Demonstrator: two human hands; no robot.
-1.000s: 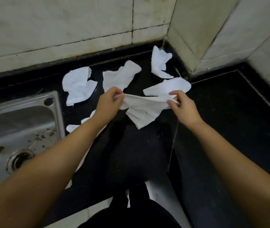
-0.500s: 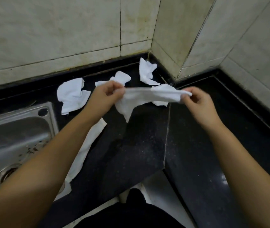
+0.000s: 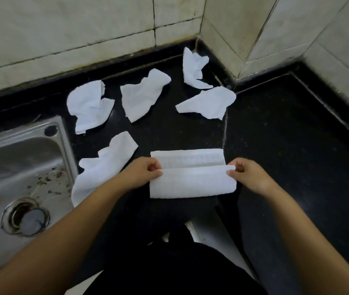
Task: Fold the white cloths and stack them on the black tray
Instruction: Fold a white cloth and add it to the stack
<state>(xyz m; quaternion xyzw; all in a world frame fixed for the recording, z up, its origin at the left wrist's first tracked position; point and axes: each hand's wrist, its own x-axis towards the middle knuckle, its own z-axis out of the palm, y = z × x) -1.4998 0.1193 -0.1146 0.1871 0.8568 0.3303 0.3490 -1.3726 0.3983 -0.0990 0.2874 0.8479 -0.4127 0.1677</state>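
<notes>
A white cloth (image 3: pixel 191 182) lies spread on the black counter near the front edge, its near half doubled over the far half. My left hand (image 3: pixel 142 172) pinches the folded edge's left corner and my right hand (image 3: pixel 247 174) pinches its right corner. Several crumpled white cloths lie farther back: one (image 3: pixel 88 106) by the sink's corner, one (image 3: pixel 141 93) in the middle, one (image 3: pixel 208 103) to the right, one (image 3: pixel 193 70) near the wall corner. A long one (image 3: pixel 103 165) runs beside my left forearm. No black tray is in view.
A steel sink (image 3: pixel 18 179) with a drain fills the left side. The black counter (image 3: pixel 286 135) wraps around a tiled wall corner (image 3: pixel 220 50). A seam in the counter runs just right of the folded cloth. Dark clothing shows below the counter edge.
The cloth was held stretched in the air between both hands; now it lies on the counter nearer to me, folded over lengthwise, with both hands still on its corners.
</notes>
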